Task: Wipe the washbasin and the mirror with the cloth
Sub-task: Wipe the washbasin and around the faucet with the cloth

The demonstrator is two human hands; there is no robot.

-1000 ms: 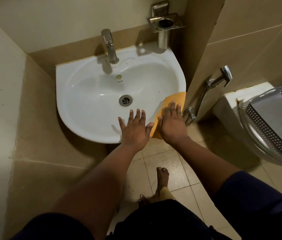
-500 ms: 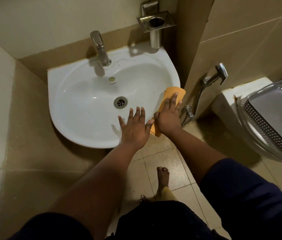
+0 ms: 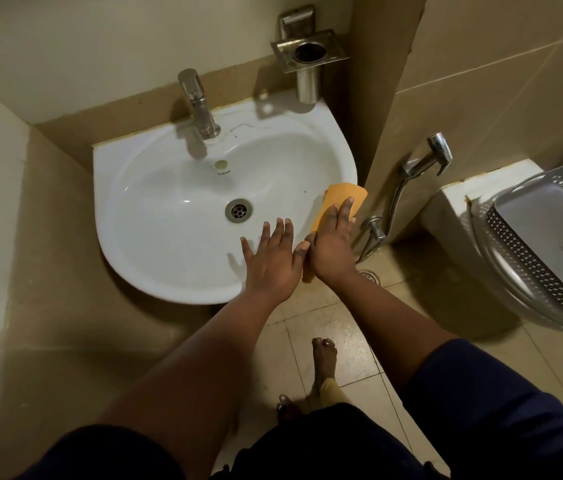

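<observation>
The right hand [image 3: 332, 249] lies flat, fingers straight, pressing the orange cloth [image 3: 342, 202] onto the right rim of the white washbasin [image 3: 169, 209]. Just beside it, the left hand [image 3: 270, 259] rests spread and flat on the front rim, holding nothing. The drain [image 3: 238, 210] sits near the fingertips; the tap [image 3: 198, 105] stands at the back, by a steel holder [image 3: 307, 60] on the wall.

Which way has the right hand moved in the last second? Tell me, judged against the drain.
Yes, slightly. The right hand, pressing the cloth, has slid along the washbasin right rim, away from the person, its fingers now farther past the drain.
</observation>
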